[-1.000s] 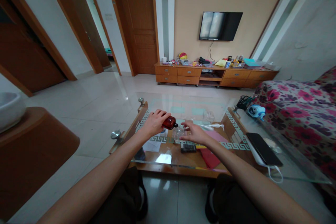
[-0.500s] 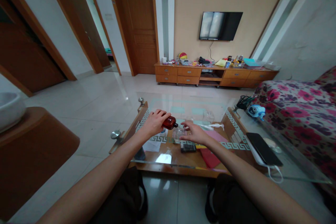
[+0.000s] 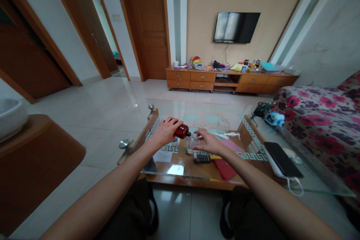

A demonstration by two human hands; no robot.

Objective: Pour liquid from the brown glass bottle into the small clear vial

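Observation:
My left hand (image 3: 168,129) is wrapped round a brown, see-through bottle (image 3: 181,131). The bottle lies tilted nearly flat, its dark narrow neck pointing right. Just below the neck, a clear container (image 3: 190,144) stands on the glass tabletop (image 3: 165,170). Curved about the container's right side is my right hand (image 3: 208,142), thumb at the near side and fingers at the far side. Whether liquid leaves the bottle is too small to tell. A white pump top (image 3: 232,134) with a clear tube lies beyond my right hand.
Under the glass are a black box-like thing (image 3: 201,158), a red item (image 3: 225,168) and papers (image 3: 162,156). A phone (image 3: 282,159) with a white cable lies at the right. Other clear containers (image 3: 223,123) stand farther back. A floral sofa (image 3: 317,108) borders the right side.

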